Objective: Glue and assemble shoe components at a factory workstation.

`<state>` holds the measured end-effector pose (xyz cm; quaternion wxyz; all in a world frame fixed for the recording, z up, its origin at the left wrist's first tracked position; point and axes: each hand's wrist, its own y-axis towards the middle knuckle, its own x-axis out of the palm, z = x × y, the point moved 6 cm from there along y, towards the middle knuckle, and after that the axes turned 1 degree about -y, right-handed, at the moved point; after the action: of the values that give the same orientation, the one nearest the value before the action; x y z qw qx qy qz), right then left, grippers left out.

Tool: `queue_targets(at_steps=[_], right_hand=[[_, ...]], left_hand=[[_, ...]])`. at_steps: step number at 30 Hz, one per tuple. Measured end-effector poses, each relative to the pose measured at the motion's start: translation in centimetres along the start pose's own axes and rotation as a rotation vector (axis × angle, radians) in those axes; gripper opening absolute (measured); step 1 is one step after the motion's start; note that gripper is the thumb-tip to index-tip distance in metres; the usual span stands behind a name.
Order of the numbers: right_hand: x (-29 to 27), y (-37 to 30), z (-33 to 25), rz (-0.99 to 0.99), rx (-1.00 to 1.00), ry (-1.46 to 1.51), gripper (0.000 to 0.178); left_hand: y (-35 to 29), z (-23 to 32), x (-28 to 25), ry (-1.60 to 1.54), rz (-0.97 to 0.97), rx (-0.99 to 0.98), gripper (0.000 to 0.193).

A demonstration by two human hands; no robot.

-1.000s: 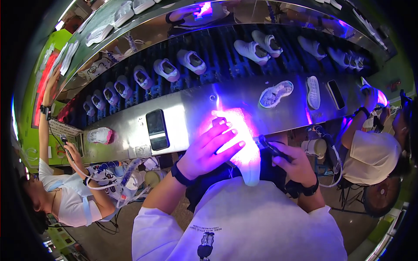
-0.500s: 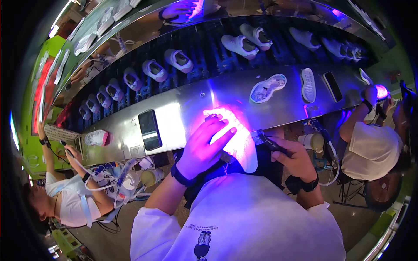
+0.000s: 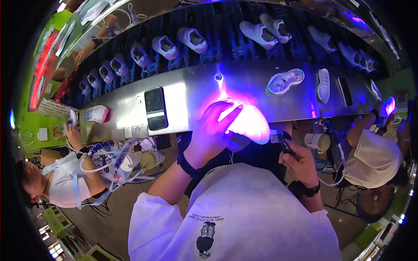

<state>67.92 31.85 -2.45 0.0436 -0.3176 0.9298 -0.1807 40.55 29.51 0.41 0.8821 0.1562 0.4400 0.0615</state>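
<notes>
A white shoe (image 3: 252,124) glows pink-white under bright violet light at the bench's near edge. Glare washes out its surface, so I cannot tell upper from sole there. My left hand (image 3: 213,130) grips it from the left, fingers spread over its top. My right hand (image 3: 300,163) is closed round the dark handle of a brush (image 3: 276,136). The bristles are close beside the rounded end of the shoe; whether they touch it I cannot tell.
On the metal bench (image 3: 183,102) lie a phone (image 3: 155,108), a shoe sole (image 3: 323,85), a hollow shoe piece (image 3: 285,81) and another phone (image 3: 345,91). Several shoes (image 3: 193,40) line the dark conveyor behind. Co-workers sit left (image 3: 69,176) and right (image 3: 374,152); pots (image 3: 152,159) hang below the bench.
The shoe has turned, its rounded end swinging up and to the right. My left hand turned with it, and the brush moved slightly right and down. The whole view has shifted.
</notes>
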Motion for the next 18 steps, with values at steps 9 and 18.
queue_targets(at_steps=[9,18], right_hand=[[0.9,2.0,-4.8,0.068,-0.162,-0.637,0.049],[1.8,3.8,-7.5,0.056,-0.340,-0.735,0.048]], left_hand=[[-1.2,-2.0,-1.0,-0.042,0.005,-0.111,0.066],[-1.5,-3.2,-1.5,-0.354,-0.120,-0.186,0.060]])
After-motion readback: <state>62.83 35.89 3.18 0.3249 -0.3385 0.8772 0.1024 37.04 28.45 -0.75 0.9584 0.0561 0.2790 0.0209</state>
